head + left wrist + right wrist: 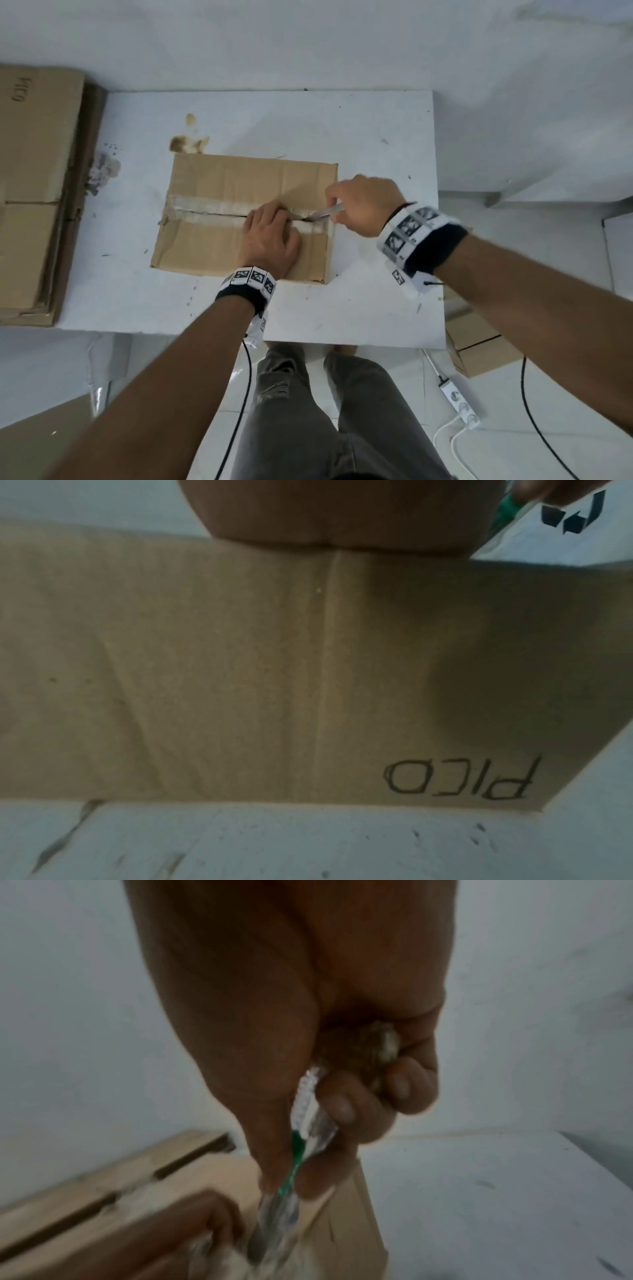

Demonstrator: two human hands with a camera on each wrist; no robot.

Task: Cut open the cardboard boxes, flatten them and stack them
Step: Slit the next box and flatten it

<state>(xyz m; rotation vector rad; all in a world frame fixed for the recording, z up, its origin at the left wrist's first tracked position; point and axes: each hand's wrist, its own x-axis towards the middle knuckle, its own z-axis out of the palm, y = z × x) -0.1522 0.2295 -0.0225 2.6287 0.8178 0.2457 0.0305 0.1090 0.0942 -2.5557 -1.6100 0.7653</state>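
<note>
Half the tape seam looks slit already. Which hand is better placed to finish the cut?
Right. The right hand grips the cutter, its blade at the tape seam. The left hand rests on the box.

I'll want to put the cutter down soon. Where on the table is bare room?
Bare table lies right of the taped box, and behind it past the brown stains. The left edge is crowded by the flattened cardboard stack.

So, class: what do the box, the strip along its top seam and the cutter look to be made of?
Box: brown cardboard, matte, creased.
Strip: clear plastic tape, probably; glossy, shiny over the seam.
Cutter: see-through plastic body with a green part inside, it seems; the blade is too blurred to judge.
</note>
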